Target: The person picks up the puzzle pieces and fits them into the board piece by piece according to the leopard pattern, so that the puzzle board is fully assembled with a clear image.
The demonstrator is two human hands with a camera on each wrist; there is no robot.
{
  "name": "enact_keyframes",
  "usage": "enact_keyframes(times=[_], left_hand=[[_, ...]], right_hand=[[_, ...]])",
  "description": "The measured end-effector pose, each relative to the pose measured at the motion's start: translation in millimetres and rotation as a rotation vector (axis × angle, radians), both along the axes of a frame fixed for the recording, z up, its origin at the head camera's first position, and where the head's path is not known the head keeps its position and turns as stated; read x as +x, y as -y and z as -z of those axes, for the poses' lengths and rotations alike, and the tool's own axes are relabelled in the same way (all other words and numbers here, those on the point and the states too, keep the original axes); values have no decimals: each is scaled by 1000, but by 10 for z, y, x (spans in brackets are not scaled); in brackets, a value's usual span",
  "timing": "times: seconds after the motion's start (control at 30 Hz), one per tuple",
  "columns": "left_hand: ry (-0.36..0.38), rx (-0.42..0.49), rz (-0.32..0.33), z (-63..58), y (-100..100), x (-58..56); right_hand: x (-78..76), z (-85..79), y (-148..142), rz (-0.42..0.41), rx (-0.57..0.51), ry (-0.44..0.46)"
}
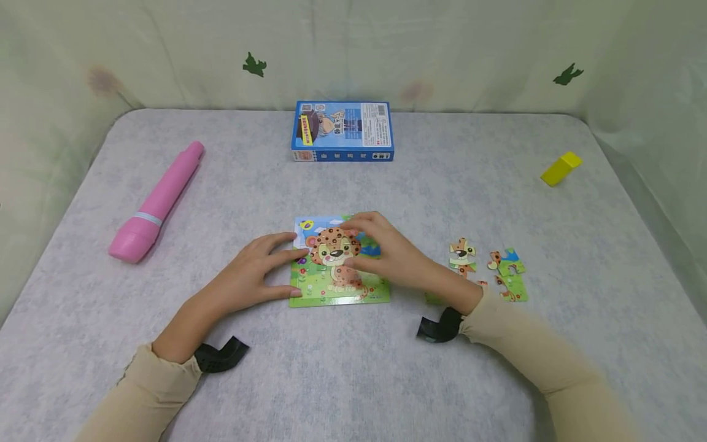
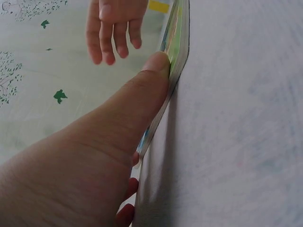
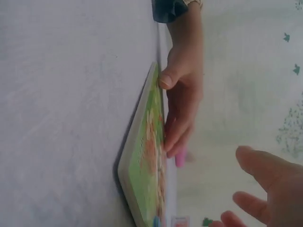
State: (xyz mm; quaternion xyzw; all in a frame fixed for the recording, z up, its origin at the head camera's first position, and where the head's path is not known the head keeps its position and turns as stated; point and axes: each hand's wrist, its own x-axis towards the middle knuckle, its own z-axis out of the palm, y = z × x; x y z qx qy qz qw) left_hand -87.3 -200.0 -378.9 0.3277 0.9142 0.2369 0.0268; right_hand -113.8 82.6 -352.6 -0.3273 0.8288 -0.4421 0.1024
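Observation:
On the table lies a flat jigsaw puzzle board (image 1: 317,291) with a spotted leopard cub on green grass. My left hand (image 1: 248,276) rests at its left side, fingers spread, with thumb and fingertips touching the border. In the left wrist view the left thumb (image 2: 137,90) presses on the board's edge. Above the board's right half hovers my right hand (image 1: 394,255), thumb and fingers apart, covering part of the picture. The right wrist view shows the right hand (image 3: 279,189) raised off the board with nothing in its fingers.
Loose puzzle pieces (image 1: 510,270) lie right of the board, and more pieces (image 1: 462,253) sit partly behind my right forearm. A blue box (image 1: 342,132) stands at the back. A pink microphone-shaped object (image 1: 160,199) lies left, a yellow block (image 1: 561,169) far right.

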Motion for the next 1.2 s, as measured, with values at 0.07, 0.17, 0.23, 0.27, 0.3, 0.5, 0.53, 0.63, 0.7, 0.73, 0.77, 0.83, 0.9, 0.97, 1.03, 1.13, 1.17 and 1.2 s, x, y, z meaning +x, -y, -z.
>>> enact_keyframes(times=[0.07, 0.17, 0.23, 0.27, 0.3, 0.5, 0.53, 0.63, 0.7, 0.73, 0.77, 0.83, 0.9, 0.97, 1.03, 1.13, 1.17, 1.2], left_hand=[[6, -3, -5, -2, 0, 1], [9, -5, -9, 0, 1, 1], [9, -6, -10, 1, 2, 0], [9, -6, -11, 2, 4, 1], [9, -6, -11, 1, 4, 1], [18, -8, -17, 2, 10, 0], [19, -8, -17, 3, 11, 0], [15, -8, -12, 7, 10, -3], [12, -9, -9, 8, 7, -4], [10, -9, -7, 10, 4, -5], [10, -10, -6, 10, 2, -7], [13, -11, -6, 9, -4, -9], [18, -12, -7, 6, -8, -9], [22, -14, -9, 2, -9, -8], [26, -17, -10, -1, -9, -7], [27, -20, -13, -3, -6, -5], [27, -20, -14, -2, -4, -4], [26, -20, -14, -1, -2, -4]], right_hand=[[36, -39, -138, 24, -43, -53], [104, -82, -369, 74, -93, -138], [149, -92, -532, 117, -110, -192], [170, -94, -609, 141, -114, -216], [193, -99, -685, 166, -116, -234], [290, -74, -1064, 259, -108, -285], [299, -53, -1118, 273, -99, -282], [326, 21, -1267, 321, -52, -252], [336, 75, -1355, 347, -8, -231], [341, 100, -1396, 356, 11, -217], [345, 123, -1435, 363, 26, -204], [350, 161, -1500, 368, 57, -181], [354, 186, -1551, 371, 90, -147], [353, 203, -1589, 359, 131, -119], [347, 213, -1615, 343, 176, -96], [323, 228, -1640, 305, 237, -94], [314, 236, -1645, 299, 257, -97], [308, 244, -1648, 289, 274, -103]])
